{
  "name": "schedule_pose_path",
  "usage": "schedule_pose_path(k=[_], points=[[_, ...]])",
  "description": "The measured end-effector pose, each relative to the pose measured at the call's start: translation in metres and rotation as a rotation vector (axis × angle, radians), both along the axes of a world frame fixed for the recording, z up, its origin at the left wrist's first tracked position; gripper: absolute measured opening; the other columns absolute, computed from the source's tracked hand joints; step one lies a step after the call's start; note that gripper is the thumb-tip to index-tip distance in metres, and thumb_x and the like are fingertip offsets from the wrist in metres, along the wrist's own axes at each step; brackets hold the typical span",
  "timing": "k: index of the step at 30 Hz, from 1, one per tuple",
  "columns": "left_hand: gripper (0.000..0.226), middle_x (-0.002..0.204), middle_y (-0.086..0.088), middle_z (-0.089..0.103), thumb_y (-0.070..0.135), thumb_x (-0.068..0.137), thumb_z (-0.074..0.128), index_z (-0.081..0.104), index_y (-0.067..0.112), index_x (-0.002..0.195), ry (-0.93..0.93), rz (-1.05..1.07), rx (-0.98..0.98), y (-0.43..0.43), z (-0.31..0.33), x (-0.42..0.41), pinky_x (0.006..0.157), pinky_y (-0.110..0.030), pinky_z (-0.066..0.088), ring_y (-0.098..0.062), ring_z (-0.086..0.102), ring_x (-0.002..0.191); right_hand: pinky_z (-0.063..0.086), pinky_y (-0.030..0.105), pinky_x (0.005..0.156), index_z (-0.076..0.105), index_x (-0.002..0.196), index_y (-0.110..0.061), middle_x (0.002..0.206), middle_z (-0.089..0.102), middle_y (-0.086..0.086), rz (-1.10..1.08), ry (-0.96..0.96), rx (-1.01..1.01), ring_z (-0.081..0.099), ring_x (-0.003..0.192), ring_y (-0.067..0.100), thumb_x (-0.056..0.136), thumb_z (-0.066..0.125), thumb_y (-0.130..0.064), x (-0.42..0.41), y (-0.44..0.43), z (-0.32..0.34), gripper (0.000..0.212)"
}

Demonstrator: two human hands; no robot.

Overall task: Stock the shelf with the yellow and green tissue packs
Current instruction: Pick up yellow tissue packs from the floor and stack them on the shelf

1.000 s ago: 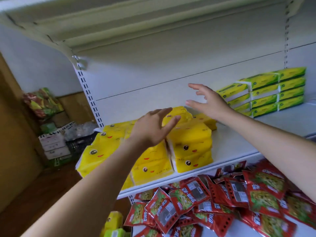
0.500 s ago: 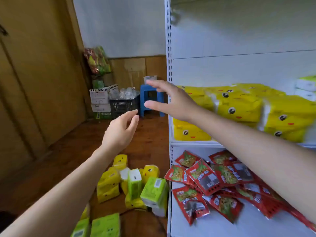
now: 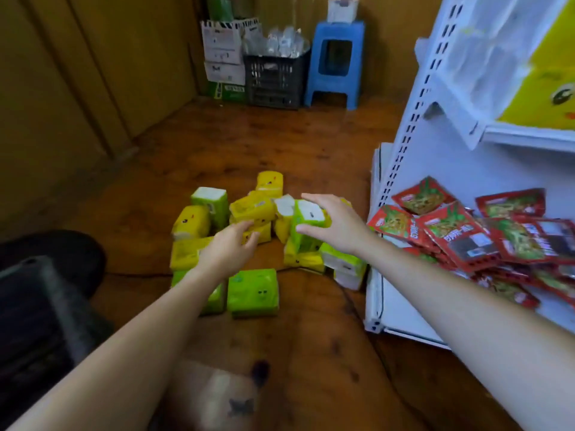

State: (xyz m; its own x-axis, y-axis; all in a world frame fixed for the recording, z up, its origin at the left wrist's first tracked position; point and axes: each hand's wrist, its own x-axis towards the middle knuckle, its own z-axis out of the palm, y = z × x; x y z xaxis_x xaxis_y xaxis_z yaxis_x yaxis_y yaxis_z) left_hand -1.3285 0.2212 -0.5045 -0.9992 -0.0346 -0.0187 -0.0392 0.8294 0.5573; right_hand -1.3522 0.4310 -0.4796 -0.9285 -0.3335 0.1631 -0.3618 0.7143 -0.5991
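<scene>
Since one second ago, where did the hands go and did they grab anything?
Both hands left the shelf's yellow packs and came down to the tissue packs heaped on the floor. The right hand spreads over a green pack, the left hand reaches over a yellow pack. Neither grips anything yet. Unchanged: both hands empty, red snack packets lying on the lower shelf.

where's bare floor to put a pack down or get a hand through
Bare brown wooden floor between the yellow and green tissue packs and the blue plastic stool. Crowded among the packs and the red snack packets.
</scene>
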Motion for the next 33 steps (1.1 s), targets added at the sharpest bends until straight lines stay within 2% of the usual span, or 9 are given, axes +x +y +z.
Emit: schedule_pose_path(k=[2, 6, 10, 16, 19, 22, 25, 28, 33], points=[[0.045, 0.137, -0.011, 0.051, 0.03, 0.097, 0.046, 0.044, 0.014, 0.139, -0.068, -0.021, -0.01, -0.011, -0.014, 0.003, 0.097, -0.033, 0.039, -0.027, 0.048, 0.125, 0.023, 0.014, 0.095, 0.042, 0.137, -0.017, 0.14, 0.043, 0.005, -0.08, -0.062, -0.023, 0.035, 0.132, 0.018, 0.081, 0.069, -0.033, 0.005, 0.01, -0.023, 0.064], [0.049, 0.142, -0.014, 0.046, 0.028, 0.098, 0.044, 0.036, 0.01, 0.143, -0.18, -0.063, -0.049, -0.017, -0.036, 0.009, 0.1, -0.028, 0.032, -0.026, 0.042, 0.13, 0.026, 0.031, 0.108, 0.039, 0.14, -0.019, 0.144, 0.036, 0.007, -0.202, -0.146, 0.003, 0.032, 0.135, 0.022, 0.08, 0.069, -0.034, 0.011, 0.041, -0.054, 0.068], [0.051, 0.146, -0.013, 0.04, 0.032, 0.099, 0.041, 0.032, 0.013, 0.145, -0.254, -0.107, -0.045, -0.013, -0.056, 0.014, 0.103, -0.026, 0.029, -0.025, 0.037, 0.135, 0.024, 0.039, 0.111, 0.035, 0.142, -0.024, 0.149, 0.023, 0.008, -0.35, -0.172, 0.026, 0.021, 0.139, 0.025, 0.078, 0.071, -0.037, 0.006, 0.066, -0.079, 0.074], [0.053, 0.149, -0.012, 0.035, 0.034, 0.099, 0.04, 0.028, 0.013, 0.146, -0.312, -0.145, -0.033, -0.017, -0.069, 0.019, 0.105, -0.025, 0.028, -0.023, 0.032, 0.138, 0.021, 0.043, 0.112, 0.028, 0.145, -0.029, 0.154, 0.007, 0.008, -0.321, -0.29, 0.239, 0.012, 0.141, 0.03, 0.073, 0.074, -0.044, -0.022, 0.084, -0.092, 0.087], [0.054, 0.147, -0.014, 0.038, 0.034, 0.099, 0.041, 0.028, 0.013, 0.146, -0.335, -0.13, -0.042, -0.026, -0.065, 0.018, 0.103, -0.026, 0.03, -0.025, 0.036, 0.136, 0.031, 0.042, 0.108, 0.025, 0.146, -0.029, 0.155, 0.002, 0.008, -0.325, -0.346, 0.366, 0.015, 0.142, 0.03, 0.078, 0.07, -0.044, -0.026, 0.073, -0.102, 0.084], [0.053, 0.144, -0.013, 0.042, 0.035, 0.097, 0.044, 0.031, 0.015, 0.145, -0.335, -0.101, -0.043, -0.036, -0.064, 0.018, 0.102, -0.028, 0.033, -0.027, 0.04, 0.133, 0.033, 0.042, 0.107, 0.029, 0.146, -0.023, 0.157, -0.003, 0.009, -0.381, -0.31, 0.289, 0.012, 0.144, 0.03, 0.086, 0.065, -0.029, -0.024, 0.059, -0.121, 0.07], [0.053, 0.144, -0.013, 0.042, 0.034, 0.097, 0.044, 0.032, 0.014, 0.144, -0.342, -0.103, -0.06, -0.043, -0.064, 0.023, 0.102, -0.03, 0.034, -0.029, 0.042, 0.131, 0.027, 0.037, 0.109, 0.041, 0.139, -0.01, 0.156, 0.008, 0.012, -0.436, -0.237, 0.154, 0.018, 0.142, 0.029, 0.092, 0.057, -0.017, -0.02, 0.054, -0.128, 0.051], [0.052, 0.143, -0.014, 0.043, 0.035, 0.098, 0.043, 0.034, 0.013, 0.143, -0.369, -0.129, -0.119, -0.047, -0.063, 0.029, 0.102, -0.03, 0.034, -0.029, 0.04, 0.132, 0.028, 0.034, 0.108, 0.05, 0.132, -0.003, 0.152, 0.022, 0.015, -0.423, -0.171, 0.045, 0.03, 0.138, 0.03, 0.094, 0.053, -0.014, -0.007, 0.05, -0.122, 0.039], [0.053, 0.144, -0.015, 0.041, 0.037, 0.098, 0.041, 0.032, 0.012, 0.144, -0.43, -0.15, -0.161, -0.045, -0.067, 0.028, 0.103, -0.031, 0.034, -0.03, 0.039, 0.132, 0.026, 0.019, 0.103, 0.054, 0.129, -0.012, 0.15, 0.031, 0.003, -0.209, -0.107, 0.125, 0.034, 0.136, 0.02, 0.094, 0.052, -0.018, 0.043, 0.037, -0.133, 0.036]])
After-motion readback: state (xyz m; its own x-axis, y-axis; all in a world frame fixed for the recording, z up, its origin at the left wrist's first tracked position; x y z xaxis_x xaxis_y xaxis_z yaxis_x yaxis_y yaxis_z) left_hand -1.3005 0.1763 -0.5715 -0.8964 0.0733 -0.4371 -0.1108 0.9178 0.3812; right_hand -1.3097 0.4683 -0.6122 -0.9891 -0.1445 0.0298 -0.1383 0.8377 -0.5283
